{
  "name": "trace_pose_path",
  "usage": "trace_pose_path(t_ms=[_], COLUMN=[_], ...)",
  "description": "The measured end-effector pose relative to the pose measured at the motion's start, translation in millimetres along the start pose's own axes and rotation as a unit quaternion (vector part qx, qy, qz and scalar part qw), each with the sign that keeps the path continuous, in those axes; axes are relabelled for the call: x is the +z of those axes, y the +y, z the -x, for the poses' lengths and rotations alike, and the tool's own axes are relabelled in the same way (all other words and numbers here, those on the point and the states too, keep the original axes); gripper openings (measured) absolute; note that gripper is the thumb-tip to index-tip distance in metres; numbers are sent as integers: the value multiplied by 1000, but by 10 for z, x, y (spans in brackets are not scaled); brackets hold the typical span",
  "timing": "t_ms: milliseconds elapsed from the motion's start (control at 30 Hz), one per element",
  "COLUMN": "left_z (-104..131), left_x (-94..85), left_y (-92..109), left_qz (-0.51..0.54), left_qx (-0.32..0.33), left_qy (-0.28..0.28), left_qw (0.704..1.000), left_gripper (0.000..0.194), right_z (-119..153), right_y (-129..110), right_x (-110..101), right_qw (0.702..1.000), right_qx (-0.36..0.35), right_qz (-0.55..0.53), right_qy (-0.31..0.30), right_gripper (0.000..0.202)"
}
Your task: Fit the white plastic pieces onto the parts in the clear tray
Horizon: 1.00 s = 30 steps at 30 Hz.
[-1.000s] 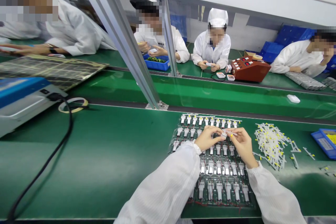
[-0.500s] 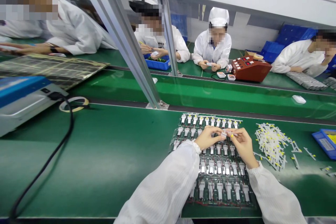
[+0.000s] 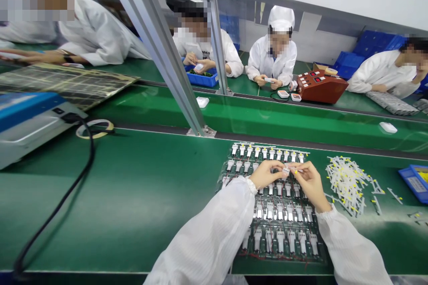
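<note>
A clear tray (image 3: 245, 196) with rows of small white parts and thin red wires lies on the green table. Above its upper rows, my left hand (image 3: 267, 173) pinches a small white part (image 3: 286, 171) between thumb and fingertips. My right hand (image 3: 309, 182) meets it from the right, its fingers closed on a thin white strip with a yellow piece (image 3: 297, 171). The two hands' fingertips nearly touch. Just right of my right hand lies a pile of white strips with yellow pieces (image 3: 346, 182).
A blue bin (image 3: 414, 183) stands at the right edge. At left are a tape roll (image 3: 95, 129), a black cable (image 3: 80, 176) and a blue-grey device (image 3: 36, 129). A metal post (image 3: 167, 53) rises behind the table. Several people work across the green channel (image 3: 284, 118).
White pieces in the green channel have moved to the right. Both my hands hold nearly the same place and grip. The view has shifted slightly.
</note>
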State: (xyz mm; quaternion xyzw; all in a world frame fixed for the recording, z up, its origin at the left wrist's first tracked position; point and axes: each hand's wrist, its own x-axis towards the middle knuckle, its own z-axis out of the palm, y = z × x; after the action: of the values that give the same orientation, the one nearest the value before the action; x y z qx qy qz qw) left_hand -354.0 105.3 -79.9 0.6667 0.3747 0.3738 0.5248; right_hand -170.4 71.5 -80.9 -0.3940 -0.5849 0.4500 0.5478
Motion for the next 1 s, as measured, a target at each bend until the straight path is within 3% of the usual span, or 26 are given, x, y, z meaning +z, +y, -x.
trace_pose_path(t_ms=[467, 633, 800, 867, 1000], left_z=[-13, -14, 3, 8, 16], left_x=[24, -15, -63, -50, -5], left_y=[-80, -45, -9, -21, -59], left_qz=[31, -60, -179, -207, -254], left_qx=[-19, 12, 22, 22, 31], left_qy=[4, 11, 29, 33, 55], left_qw=[999, 998, 983, 978, 965], left_gripper=[23, 17, 25, 20, 10], right_z=[-21, -17, -35, -43, -48], right_y=[15, 3, 21, 39, 63], right_x=[-74, -90, -136, -152, -150], right_qw=[997, 991, 955, 937, 916], right_qx=[-13, -51, -129, -159, -156], right_qz=[50, 116, 266, 310, 366], right_qy=[-56, -51, -32, -31, -48], right_gripper=[13, 6, 8, 11, 18])
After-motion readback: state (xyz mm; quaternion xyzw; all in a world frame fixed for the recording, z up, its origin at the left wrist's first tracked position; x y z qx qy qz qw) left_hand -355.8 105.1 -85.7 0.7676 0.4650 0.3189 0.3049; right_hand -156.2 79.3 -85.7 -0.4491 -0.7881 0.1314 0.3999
